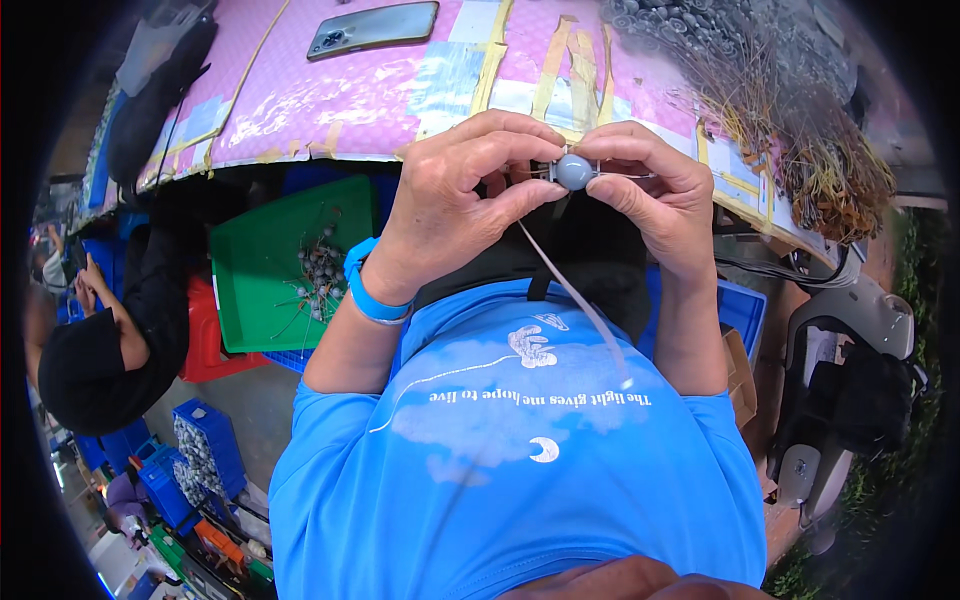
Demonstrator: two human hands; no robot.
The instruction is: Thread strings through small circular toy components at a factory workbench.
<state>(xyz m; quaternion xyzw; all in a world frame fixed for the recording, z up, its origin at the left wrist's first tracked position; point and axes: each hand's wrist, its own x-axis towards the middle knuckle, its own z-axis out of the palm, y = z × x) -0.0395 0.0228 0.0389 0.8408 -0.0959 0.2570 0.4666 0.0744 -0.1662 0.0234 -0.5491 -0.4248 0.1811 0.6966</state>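
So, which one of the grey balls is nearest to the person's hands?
The single glossy grey ball, held between the left hand and right hand; the clustered balls lie in the green tray, apart from both.

The ball [574,172] sits between the hands [455,180]; the phone [372,30] lies beyond, on the table [280,100].

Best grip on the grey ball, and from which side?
Probably pinch the ball across its near and far sides, coming from above. Its round top is uncovered, while the left hand and right hand flank it and thin wires stick out sideways. The rounded, glossy surface suggests centring the pinch.
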